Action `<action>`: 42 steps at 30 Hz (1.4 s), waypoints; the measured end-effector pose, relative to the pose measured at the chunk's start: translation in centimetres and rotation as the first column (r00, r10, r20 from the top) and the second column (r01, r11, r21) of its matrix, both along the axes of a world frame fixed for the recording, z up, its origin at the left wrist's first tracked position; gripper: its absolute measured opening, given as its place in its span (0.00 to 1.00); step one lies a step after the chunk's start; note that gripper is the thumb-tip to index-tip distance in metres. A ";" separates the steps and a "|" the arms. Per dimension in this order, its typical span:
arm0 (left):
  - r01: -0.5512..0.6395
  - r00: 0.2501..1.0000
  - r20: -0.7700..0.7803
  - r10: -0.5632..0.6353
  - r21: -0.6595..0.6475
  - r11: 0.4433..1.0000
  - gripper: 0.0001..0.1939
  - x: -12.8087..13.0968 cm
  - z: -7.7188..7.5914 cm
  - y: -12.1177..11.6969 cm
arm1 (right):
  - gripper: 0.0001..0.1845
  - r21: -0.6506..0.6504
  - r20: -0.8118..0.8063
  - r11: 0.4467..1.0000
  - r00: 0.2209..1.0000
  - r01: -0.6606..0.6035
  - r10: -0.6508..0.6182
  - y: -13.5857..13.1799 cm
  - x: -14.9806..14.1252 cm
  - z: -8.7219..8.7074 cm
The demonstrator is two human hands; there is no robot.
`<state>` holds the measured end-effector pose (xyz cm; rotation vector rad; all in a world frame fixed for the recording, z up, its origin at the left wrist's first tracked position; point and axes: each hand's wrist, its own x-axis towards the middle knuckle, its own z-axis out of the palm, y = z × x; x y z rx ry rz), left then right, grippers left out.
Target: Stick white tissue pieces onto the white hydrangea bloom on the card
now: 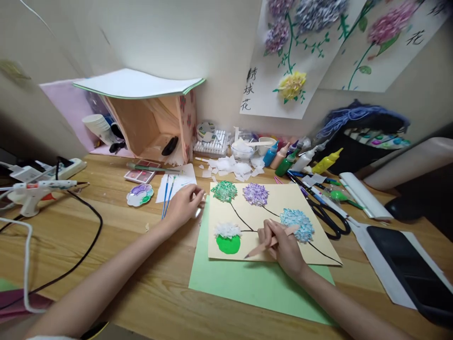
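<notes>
My right hand [283,248] is closed around a wooden pencil [257,250], its dark tip low over the cream card [255,212]. Beside the tip is a round green paint patch [228,244], its upper part covered with white paper bits [227,230]. The card also bears a green flower [224,191], a purple flower [255,194] and a blue flower [297,224], with dark drawn stems. Left of the card, my left hand [184,204] has curled fingers; a small shiny, clear thing shows beneath them, and what they grip is unclear. A green sheet [255,293] lies under the card.
Paintbrushes [170,196], a paint palette [140,195] and a glue gun [38,191] lie leftward. White paper scraps [230,166] and several paint bottles [286,163] stand behind. Scissors [331,219] and a phone [406,269] are on the right. A box [152,123] stands at the back.
</notes>
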<state>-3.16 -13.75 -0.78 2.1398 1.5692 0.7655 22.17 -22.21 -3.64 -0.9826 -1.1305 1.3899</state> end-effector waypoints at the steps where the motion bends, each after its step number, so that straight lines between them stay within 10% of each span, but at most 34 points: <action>1: -0.026 0.998 -0.061 0.029 0.042 0.999 0.12 0.1 0.2 1.3 | 0.26 -0.051 -0.028 0.998 0.999 -0.027 0.026 -0.1 0.1 -0.2; 7: -0.219 0.949 -0.221 0.224 0.045 0.975 0.10 1.9 -0.3 8.0 | 0.26 -0.140 -0.053 0.985 0.994 -0.104 0.098 -0.6 -0.3 -1.5; 13: -0.290 0.947 -0.134 0.291 0.026 0.957 0.07 2.7 -0.9 9.5 | 0.26 -0.112 -0.080 0.988 0.992 -0.104 0.096 -0.3 -0.3 -1.8; 18: -0.265 0.964 0.037 0.264 0.021 0.964 0.12 1.2 1.5 6.7 | 0.26 -0.129 -0.081 0.988 0.994 -0.084 0.074 0.1 -0.4 -1.1; 22: 0.026 0.934 0.357 0.004 -0.079 0.997 0.14 0.5 5.0 1.2 | 0.25 -0.155 -0.134 0.985 0.990 -0.071 0.051 0.5 -0.4 -0.9; 27: 0.571 0.809 0.396 -0.435 -0.351 0.742 0.09 0.8 5.4 -3.6 | 0.24 -0.150 -0.237 0.989 0.971 0.009 -0.045 0.5 -0.4 -0.4; 32: 0.566 0.824 0.271 -0.497 -0.416 0.712 0.09 1.2 2.0 -3.9 | 0.25 0.050 -0.191 0.994 0.978 0.100 -0.088 0.1 -1.6 1.2; 42: 0.381 0.923 0.047 -0.381 -0.222 0.897 0.07 1.5 0.0 -4.2 | 0.20 0.573 0.221 0.818 0.970 -0.043 -0.104 -0.5 -3.1 -0.8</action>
